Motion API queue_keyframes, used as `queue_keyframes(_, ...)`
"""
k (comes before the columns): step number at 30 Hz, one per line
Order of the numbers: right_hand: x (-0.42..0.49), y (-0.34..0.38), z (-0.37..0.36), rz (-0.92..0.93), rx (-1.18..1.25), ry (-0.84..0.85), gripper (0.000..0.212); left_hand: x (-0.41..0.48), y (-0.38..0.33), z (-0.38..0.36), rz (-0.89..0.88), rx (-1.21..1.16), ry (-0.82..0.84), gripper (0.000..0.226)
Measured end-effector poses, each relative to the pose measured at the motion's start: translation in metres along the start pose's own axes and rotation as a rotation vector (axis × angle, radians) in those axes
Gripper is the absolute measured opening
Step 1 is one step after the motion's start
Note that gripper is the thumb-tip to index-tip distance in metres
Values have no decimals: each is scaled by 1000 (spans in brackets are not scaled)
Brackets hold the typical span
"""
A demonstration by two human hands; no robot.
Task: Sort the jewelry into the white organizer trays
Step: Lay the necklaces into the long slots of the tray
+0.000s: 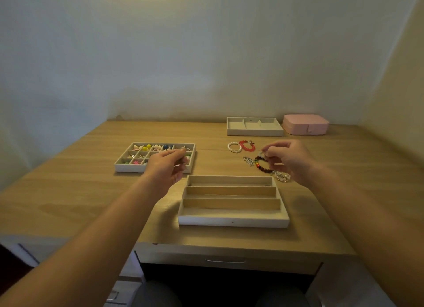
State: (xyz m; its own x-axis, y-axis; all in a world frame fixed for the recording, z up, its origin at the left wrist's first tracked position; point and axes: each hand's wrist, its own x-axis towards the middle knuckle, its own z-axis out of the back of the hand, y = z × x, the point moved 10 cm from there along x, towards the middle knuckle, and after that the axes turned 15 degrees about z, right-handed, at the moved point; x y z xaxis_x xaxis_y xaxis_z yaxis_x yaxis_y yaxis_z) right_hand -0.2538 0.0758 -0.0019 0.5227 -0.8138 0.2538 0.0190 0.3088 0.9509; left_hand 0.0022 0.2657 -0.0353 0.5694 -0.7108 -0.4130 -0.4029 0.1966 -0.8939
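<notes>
From my remote seat I see the left hand (168, 166) hovering over the near right corner of the white grid tray of small compartments (128, 168). It hides that corner. Its fingers are curled with the thumb against the forefinger, but I cannot tell whether anything is pinched there. The tray's other cells hold colourful beads and small pieces.

The right hand (286, 160) pinches narrowly with thumb and forefinger at the far end of the dark brown beaded bracelet with a few bright beads (260, 163), which lies on the light wooden table (80, 192). Just beside it sit a silver chain (248, 161) and a clear crystal bracelet (281, 176), partly under the wrist. Farther back lie a white pearl bracelet (234, 147) and a red beaded bracelet (247, 145), touching.

Between my forearms stands the white tray with long slots (232, 222). Near the wall are a white three-section tray (254, 132) and a pink closed box (305, 124).
</notes>
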Motion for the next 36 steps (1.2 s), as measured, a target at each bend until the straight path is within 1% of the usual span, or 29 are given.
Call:
queue_keyframes(4,-6,-14,-2,-81,-78,141,6,-3,-1,0,6,53,8,8)
queue_keyframes(7,-14,-20,-5,-136,-180,283,8,-5,-2,5,7,106,20,9)
queue_keyframes(10,-23,-25,-10,-181,-330,418,10,-6,-3,10,20,139,36,13)
queue_keyframes(15,-27,-22,-20,-133,-593,518,10,-8,-7,10,-9,241,37,19)
queue_keyframes(19,-26,-14,-24,-77,-759,533,9,-17,-16,3,-112,431,-21,23)
queue_keyframes(21,-27,-13,-24,-76,-813,515,7,-22,-20,-1,-165,513,-55,22)
queue_keyframes(25,-31,-14,-24,-80,-893,463,10,-30,-28,-15,-270,667,-104,20)
queue_keyframes(30,-32,-15,-25,-67,-957,410,10,-34,-30,-26,-332,796,-127,18)
queue_keyframes(33,-30,-17,-24,-72,-1001,373,16,-34,-30,-28,-348,855,-132,17)
queue_keyframes(36,-31,-13,-28,-38,-1052,360,21,-35,-31,-30,-353,891,-138,18)
